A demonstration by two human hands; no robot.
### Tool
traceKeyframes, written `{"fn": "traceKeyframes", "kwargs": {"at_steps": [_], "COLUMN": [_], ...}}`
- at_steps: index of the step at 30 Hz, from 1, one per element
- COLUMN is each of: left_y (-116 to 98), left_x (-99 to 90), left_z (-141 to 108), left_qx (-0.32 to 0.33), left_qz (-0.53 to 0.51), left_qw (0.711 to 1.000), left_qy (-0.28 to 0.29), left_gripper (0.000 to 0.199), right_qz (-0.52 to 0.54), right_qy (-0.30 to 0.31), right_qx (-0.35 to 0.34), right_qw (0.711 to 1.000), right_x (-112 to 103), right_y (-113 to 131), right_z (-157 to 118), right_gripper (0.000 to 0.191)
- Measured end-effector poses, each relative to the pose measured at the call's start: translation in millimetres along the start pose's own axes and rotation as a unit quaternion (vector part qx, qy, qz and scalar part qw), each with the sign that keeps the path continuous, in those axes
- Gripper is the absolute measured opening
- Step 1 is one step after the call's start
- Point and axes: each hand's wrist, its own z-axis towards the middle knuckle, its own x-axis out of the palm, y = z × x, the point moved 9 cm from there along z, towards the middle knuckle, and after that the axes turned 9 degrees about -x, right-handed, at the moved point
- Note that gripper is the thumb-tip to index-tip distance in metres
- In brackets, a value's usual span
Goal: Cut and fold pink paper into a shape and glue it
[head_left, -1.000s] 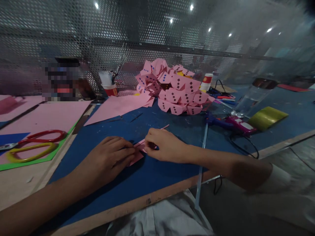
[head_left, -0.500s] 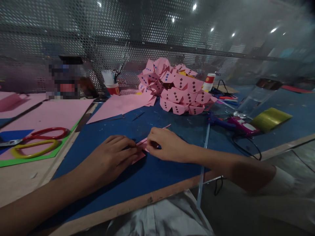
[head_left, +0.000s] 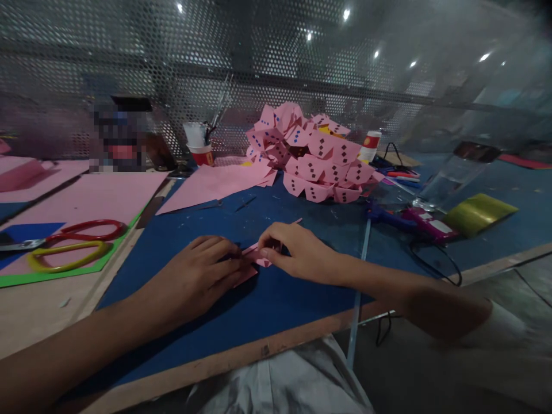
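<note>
"Where's the pink strip [head_left: 250, 248]?"
"On the blue worktop [head_left: 284, 302], between the hands, touching both. The right hand's [head_left: 297, 253] grip is pinched on it; the left hand's [head_left: 202, 273] fingers cover one end, whether clasping I can't tell."
"Pointing where?"
"Long axis slants away rightward, tip past the right knuckles."
</note>
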Motion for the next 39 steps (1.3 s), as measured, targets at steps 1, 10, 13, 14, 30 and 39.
{"fn": "traceKeyframes", "kwargs": {"at_steps": [1,10,13,14,30,39], "left_y": [0,2,3,3,2,3], "left_x": [-0.3,3.8,4.6,4.9,6.3,6.1], "left_z": [0,1,1,1,0,0], "left_qx": [0.0,0.005,0.004,0.004,-0.002,0.003], "left_qz": [-0.001,-0.004,-0.003,-0.003,0.004,0.01], "left_qw": [1.0,1.0,1.0,1.0,1.0,1.0], "left_qy": [-0.005,0.008,0.008,0.009,0.021,0.016], "left_gripper": [0.031,0.023,0.023,0.023,0.025,0.023], "right_qz": [0.003,-0.052,-0.074,-0.08,-0.154,-0.211], "right_qy": [0.004,0.055,0.056,0.056,0.082,0.106], "right_qx": [-0.006,-0.07,-0.078,-0.08,-0.113,-0.135], "right_qw": [1.0,0.995,0.993,0.992,0.978,0.962], "right_x": [1,10,10,10,16,23], "right_y": [1,10,11,11,17,17], "right_z": [0,0,-1,-1,-1,-3], "right_gripper": [0.011,0.024,0.024,0.024,0.023,0.021]}}
